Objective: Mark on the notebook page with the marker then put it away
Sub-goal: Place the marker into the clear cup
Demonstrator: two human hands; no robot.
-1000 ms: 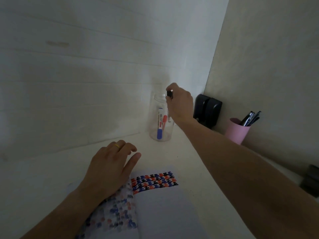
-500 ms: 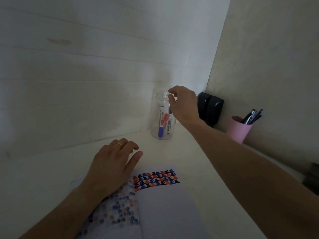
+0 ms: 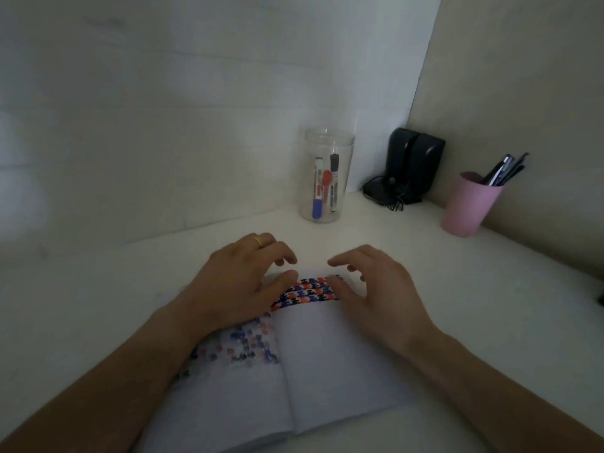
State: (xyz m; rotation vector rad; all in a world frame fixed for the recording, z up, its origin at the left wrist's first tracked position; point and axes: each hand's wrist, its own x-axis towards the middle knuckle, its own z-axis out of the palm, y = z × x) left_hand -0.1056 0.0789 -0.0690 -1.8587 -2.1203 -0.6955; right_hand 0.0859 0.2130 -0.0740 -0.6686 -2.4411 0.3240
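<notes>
Both hands, left hand (image 3: 242, 282) and right hand (image 3: 376, 295), rest empty with fingers spread on the open notebook (image 3: 313, 371), the marker (image 3: 333, 183) standing in the clear jar (image 3: 327, 174) at twelve o'clock, well beyond the fingertips.

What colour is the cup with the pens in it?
The cup is pink, seen best in the head view, standing at the right by the wall.

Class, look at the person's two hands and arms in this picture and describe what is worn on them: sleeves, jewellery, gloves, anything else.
Both forearms are bare; no sleeves show anywhere in the picture. The left hand wears one thin gold-coloured ring on a finger. The right hand shows no ring. No gloves, watch or bracelet show on either hand or wrist.
</notes>
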